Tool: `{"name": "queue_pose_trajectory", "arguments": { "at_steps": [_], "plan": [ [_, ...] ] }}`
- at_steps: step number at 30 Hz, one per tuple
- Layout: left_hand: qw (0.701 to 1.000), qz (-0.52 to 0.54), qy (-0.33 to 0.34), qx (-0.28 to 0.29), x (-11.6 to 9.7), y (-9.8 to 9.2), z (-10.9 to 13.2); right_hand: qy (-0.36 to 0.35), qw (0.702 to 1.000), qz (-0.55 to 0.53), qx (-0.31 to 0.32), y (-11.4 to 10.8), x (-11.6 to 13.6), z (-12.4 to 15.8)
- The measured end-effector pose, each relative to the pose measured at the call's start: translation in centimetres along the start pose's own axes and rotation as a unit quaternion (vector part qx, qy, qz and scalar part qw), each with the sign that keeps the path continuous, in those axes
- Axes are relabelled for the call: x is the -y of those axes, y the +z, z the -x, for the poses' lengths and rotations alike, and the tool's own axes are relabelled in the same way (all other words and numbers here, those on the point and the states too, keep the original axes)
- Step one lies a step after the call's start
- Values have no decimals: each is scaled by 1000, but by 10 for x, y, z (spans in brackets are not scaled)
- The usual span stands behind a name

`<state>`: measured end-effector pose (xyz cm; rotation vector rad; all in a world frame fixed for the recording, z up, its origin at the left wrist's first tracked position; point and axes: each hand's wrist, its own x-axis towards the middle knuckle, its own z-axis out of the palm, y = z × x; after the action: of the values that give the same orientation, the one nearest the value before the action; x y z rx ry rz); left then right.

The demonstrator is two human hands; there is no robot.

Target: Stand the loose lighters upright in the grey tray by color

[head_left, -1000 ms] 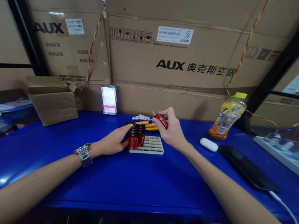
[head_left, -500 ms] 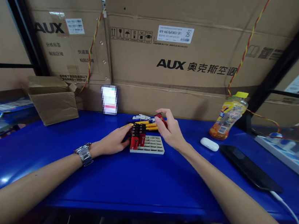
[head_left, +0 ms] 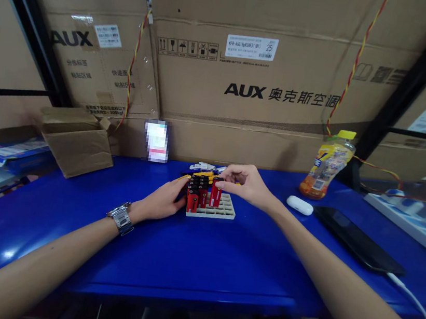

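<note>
A small white grid tray [head_left: 222,210] sits on the blue table [head_left: 185,250] with several red lighters [head_left: 196,194] standing upright in its left cells. My right hand [head_left: 247,184] pinches the top of one more red lighter [head_left: 215,193], held upright in a cell just right of the others. My left hand [head_left: 162,201], with a metal watch [head_left: 120,218] on its wrist, rests curled against the tray's left side. Behind the tray lie several yellow and white lighters [head_left: 206,170] in a loose pile.
A small open cardboard box [head_left: 76,141] stands at the left. A juice bottle [head_left: 326,166], a white earbud case [head_left: 299,205] and a black phone [head_left: 357,238] with a white cable lie at the right. Large cardboard cartons [head_left: 247,80] wall the back.
My right hand has come down and left from above the loose pile, turning the red lighter upright and setting it into the tray. My left hand has stayed put.
</note>
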<state>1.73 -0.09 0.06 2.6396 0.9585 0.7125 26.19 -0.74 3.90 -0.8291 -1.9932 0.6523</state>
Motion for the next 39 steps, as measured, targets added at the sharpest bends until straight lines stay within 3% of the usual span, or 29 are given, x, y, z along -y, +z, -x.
{"name": "queue_pose_trajectory", "arguments": {
  "at_steps": [5, 16, 25, 30, 35, 39],
  "plan": [
    [1000, -3, 0, -1, 1, 1, 0, 55, 990, -112, 58, 11, -4, 1],
    [1000, 0, 4, -5, 2, 2, 0, 59, 988, -93, 105, 20, 3, 5],
    [1000, -6, 2, -5, 2, 2, 0, 1, 993, 51, 102, 17, 6, 3],
    [1000, -5, 3, -3, 1, 1, 0, -15, 987, 155, 32, -2, -12, -2],
    [1000, -10, -3, 3, 0, 0, 0, -20, 927, 373, 41, -32, -60, -1],
    [1000, -17, -15, 4, 0, 0, 0, 4, 891, 445, 83, -36, -80, 3]
  ]
}}
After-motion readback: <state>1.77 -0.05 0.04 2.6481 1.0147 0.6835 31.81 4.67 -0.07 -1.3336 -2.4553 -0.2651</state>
